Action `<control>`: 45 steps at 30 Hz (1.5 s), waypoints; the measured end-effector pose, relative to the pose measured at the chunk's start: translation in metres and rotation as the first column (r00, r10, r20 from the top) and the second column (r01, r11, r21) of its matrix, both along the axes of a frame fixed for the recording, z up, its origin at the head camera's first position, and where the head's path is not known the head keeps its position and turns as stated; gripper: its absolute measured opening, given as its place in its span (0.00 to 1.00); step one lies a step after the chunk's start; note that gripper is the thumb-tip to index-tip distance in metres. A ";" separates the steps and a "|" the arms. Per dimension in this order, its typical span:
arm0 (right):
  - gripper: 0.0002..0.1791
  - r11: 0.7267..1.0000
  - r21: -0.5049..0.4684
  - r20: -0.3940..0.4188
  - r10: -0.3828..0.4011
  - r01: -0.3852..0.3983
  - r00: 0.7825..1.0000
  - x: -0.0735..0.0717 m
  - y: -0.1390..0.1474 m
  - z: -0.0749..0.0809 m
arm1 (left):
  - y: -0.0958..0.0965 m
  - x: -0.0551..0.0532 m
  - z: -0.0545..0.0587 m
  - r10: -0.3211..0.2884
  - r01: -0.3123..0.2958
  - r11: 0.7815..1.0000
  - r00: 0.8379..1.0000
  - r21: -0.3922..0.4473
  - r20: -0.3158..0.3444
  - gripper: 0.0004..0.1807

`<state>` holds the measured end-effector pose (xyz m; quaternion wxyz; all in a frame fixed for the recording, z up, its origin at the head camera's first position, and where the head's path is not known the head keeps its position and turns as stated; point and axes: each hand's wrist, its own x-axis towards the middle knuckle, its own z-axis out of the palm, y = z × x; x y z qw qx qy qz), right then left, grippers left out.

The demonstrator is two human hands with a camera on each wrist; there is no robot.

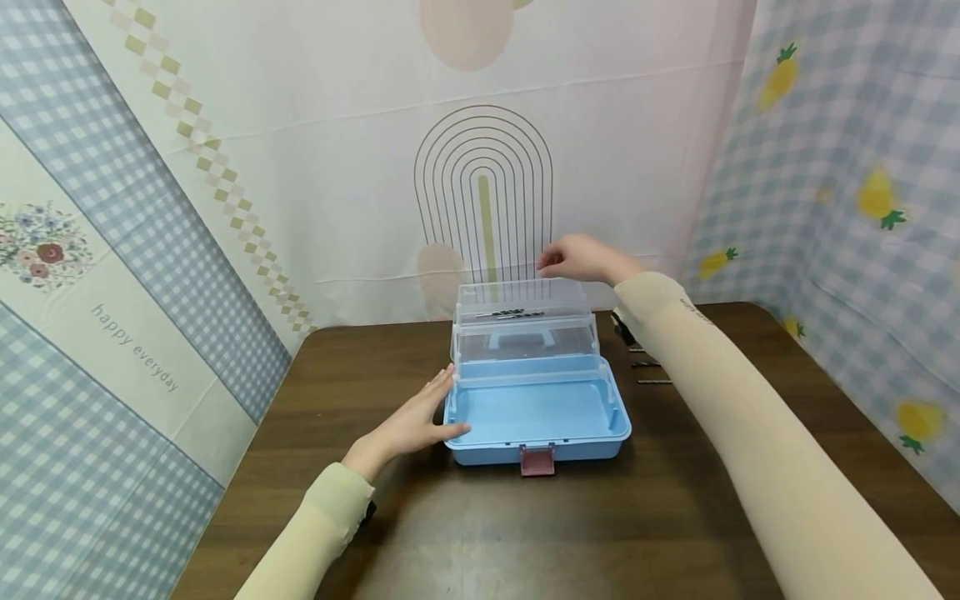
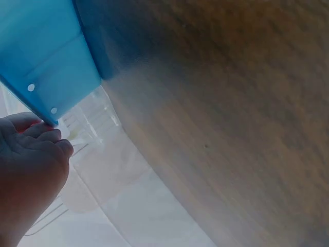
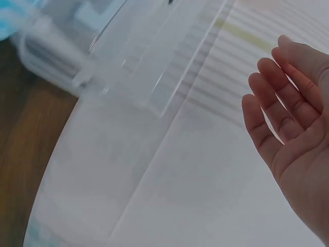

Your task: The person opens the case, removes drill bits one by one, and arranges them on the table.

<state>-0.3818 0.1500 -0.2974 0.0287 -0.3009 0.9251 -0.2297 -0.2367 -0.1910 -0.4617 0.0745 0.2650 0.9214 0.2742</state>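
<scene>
A light blue toolbox [image 1: 540,417] with its lid up and clear stepped trays [image 1: 525,342] raised at the back stands on the table. Two drill bits [image 1: 521,315] with dark spiral flutes lie in the upper tray. My left hand [image 1: 411,421] rests against the box's left side, fingers extended along it and thumb on the front left rim. Above the trays' back right corner hovers my right hand [image 1: 577,257]. In the right wrist view, its fingers [image 3: 277,121] are loosely bent with nothing between them.
Several more drill bits [image 1: 655,382] lie on the brown table [image 1: 360,358] right of the box, partly hidden by my right sleeve. A pink latch [image 1: 537,461] hangs at the box's front. Patterned cloth [image 1: 360,183] hangs close behind the table.
</scene>
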 end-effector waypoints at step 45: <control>0.03 0.951 0.261 -0.006 0.174 -0.166 0.985 0.005 -0.074 -0.065 | 0.005 0.016 -0.002 0.015 -0.015 0.999 1.000 -0.029 -0.019 0.54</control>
